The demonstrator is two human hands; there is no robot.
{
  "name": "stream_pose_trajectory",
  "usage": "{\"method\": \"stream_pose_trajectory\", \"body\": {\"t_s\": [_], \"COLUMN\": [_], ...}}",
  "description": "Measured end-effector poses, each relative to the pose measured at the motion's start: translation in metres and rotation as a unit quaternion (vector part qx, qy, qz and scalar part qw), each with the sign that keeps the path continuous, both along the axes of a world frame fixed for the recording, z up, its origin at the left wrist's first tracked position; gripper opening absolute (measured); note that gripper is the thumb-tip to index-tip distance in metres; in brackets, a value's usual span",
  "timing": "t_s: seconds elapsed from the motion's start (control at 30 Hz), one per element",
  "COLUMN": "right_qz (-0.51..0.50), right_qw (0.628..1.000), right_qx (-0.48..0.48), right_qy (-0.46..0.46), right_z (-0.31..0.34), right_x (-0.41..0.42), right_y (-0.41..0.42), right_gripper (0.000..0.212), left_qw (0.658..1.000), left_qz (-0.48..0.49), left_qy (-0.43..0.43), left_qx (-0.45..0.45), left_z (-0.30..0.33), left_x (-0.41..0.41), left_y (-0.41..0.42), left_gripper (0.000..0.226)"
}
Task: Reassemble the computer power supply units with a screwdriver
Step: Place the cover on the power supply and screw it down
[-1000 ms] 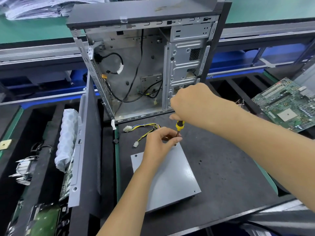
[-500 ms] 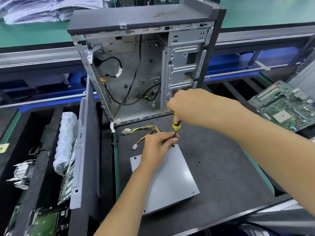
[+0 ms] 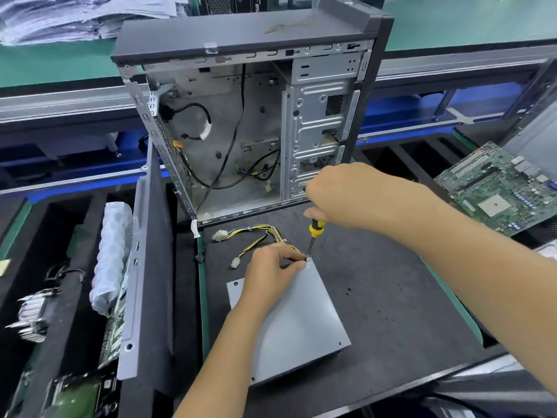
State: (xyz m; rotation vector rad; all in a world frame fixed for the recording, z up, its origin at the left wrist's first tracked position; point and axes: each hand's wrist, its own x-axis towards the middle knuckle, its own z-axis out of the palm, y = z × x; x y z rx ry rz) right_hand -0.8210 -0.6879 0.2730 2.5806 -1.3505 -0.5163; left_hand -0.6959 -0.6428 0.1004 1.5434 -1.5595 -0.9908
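1. Flat grey metal power supply unit (image 3: 298, 324) is lying on the black foam-topped counter (image 3: 391, 312), in front of the open grey computer case (image 3: 250, 128).
2. Right hand (image 3: 346, 194) grip is curling round the yellow-and-black screwdriver (image 3: 313, 236), tip touching the unit's far corner.
3. Left hand (image 3: 268, 276) grip is pinching at the tip; the screw itself is too small to tell.
4. Two small black screws (image 3: 348, 291) are lying just right of the unit.
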Motion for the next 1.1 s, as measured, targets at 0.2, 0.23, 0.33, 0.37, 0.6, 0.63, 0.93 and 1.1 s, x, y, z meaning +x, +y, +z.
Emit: {"method": "stream_pose_trajectory", "body": {"t_s": [0.2,0.23,0.33,0.37,0.6,0.63,0.93,1.1], "right_qz": [0.010,0.010,0.008,0.001,-0.033,-0.034,0.003,0.016], "right_qw": [0.999,0.996,0.994,0.995,0.999,0.999,1.000,0.994], "right_qx": [0.047,0.081,0.099,0.084,-0.028,-0.018,-0.016,-0.073], "right_qy": [-0.018,-0.024,-0.051,-0.052,0.018,0.023,0.021,0.080], "right_z": [0.001,0.001,-0.002,-0.003,-0.010,-0.010,0.001,-0.013], "right_x": [0.000,-0.002,-0.008,-0.009,-0.015,-0.017,-0.002,0.012], "right_y": [-0.007,-0.010,-0.017,-0.019,-0.016,-0.016,0.005,0.003], "right_gripper": [0.033,0.033,0.025,0.028,0.056,0.056,0.033,0.032], "left_qw": [1.000,1.000,1.000,0.999,0.997,0.997,0.998,0.998], "left_qz": [-0.002,0.001,0.000,-0.003,0.000,0.002,0.014,0.004], "left_qy": [-0.001,-0.004,-0.028,-0.043,-0.077,-0.076,-0.046,-0.052], "left_qx": [0.016,0.012,0.014,0.021,0.020,0.018,0.036,0.038], "left_z": [0.003,0.004,0.006,0.007,0.004,0.004,0.002,-0.002], "left_x": [0.001,0.001,0.000,-0.001,-0.004,-0.004,-0.005,-0.004], "left_y": [0.002,0.002,0.002,0.002,0.004,0.004,0.000,-0.002], "left_gripper": [0.017,0.019,0.027,0.029,0.018,0.018,0.019,0.014]}}
